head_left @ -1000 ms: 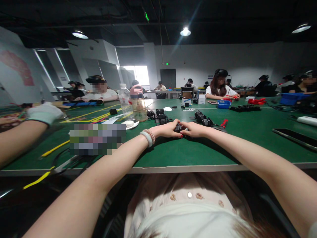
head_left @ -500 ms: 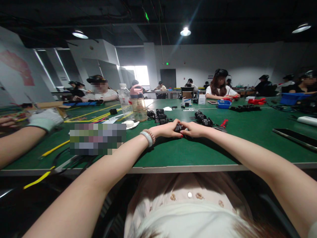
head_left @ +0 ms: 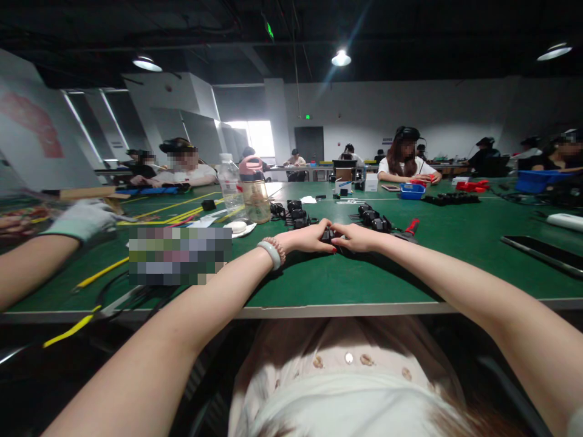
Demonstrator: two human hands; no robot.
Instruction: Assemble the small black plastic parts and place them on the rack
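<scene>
Out on the green table, my left hand (head_left: 314,237) and my right hand (head_left: 356,237) meet around a small black part (head_left: 327,233). Fingers of both hands are closed on it, and they cover most of it, so its exact kind is hidden. Just behind my left hand stand several black blocky parts (head_left: 297,213). A second row of black parts (head_left: 373,218) lies beyond my right hand. Beside that row rests a red-handled tool (head_left: 412,228), perhaps pliers.
A pink-lidded bottle (head_left: 255,194) and a clear water bottle (head_left: 231,185) stand to the left. At right lies a phone (head_left: 544,255). A blue tray (head_left: 412,192) sits farther back. A co-worker's gloved hand (head_left: 84,218) is at far left; another person (head_left: 405,164) sits opposite.
My hands and the black part look unmoved. At far left, the co-worker's gloved hand has shifted slightly. The person opposite has moved their hands a little.
</scene>
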